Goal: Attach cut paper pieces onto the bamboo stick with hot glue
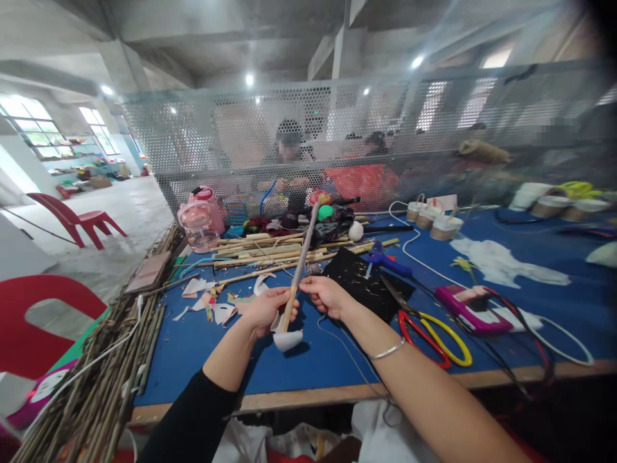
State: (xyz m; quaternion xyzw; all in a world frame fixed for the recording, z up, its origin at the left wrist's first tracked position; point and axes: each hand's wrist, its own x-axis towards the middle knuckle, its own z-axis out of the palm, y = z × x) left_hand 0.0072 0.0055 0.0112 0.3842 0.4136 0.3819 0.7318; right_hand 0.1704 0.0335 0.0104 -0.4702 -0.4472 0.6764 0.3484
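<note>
A stick (pixel 299 263) was held above the table (pixel 202 366), close to its near edge.
The left hand (pixel 267 310) was clamped round the stick's low end, just above a white scrap (pixel 288 339). The stick's long axis ran away toward the far edge, leaning right. The right hand (pixel 328 296) sat just right of it, fingers curled. Whether it gripped could not be told. Scissors (pixel 436 334) lay further right.

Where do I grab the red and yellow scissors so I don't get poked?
Grab the scissors by the handle loops, coming from the near table edge. They lie flat, loops nearest you, blades pointing away toward the black mat.
</note>
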